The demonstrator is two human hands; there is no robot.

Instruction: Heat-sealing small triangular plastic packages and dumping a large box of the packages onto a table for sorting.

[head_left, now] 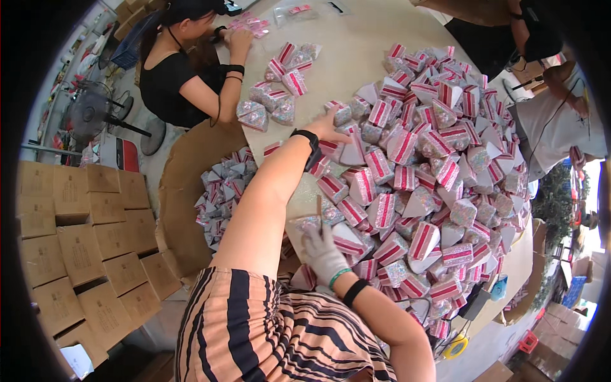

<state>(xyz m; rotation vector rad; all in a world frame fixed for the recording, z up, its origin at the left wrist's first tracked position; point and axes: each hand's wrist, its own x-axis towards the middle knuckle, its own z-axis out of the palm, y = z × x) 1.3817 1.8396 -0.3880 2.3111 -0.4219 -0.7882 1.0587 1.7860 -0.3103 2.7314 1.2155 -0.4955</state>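
dozens of brown cardboard boxes point(83, 242) sit stacked at the far left, down on the floor, with a big round cardboard bin point(184, 191) of silver and pink packets just right of them. up beyond the bin a person in a black top point(172, 76) works at the far edge of the round table point(344, 38), with a small cluster of packets point(277, 89) near their elbow. my left hand point(331, 127) is stretched out over the table, fingers spread flat and open on the near edge of the big heap of triangular glitter packets with pink striped bands point(433, 165); a black wristband point(310, 145) wraps that wrist. closer to me, my right hand point(321, 254) wears a pale glove and is closed around one glittery packet point(305, 223), held just above my lap and touching the heap's lower edge. my two hands are well apart, one far, one near. the heap covers most of the table to the right. at the far right another person in a white shirt point(554, 121) stands by the table rim.
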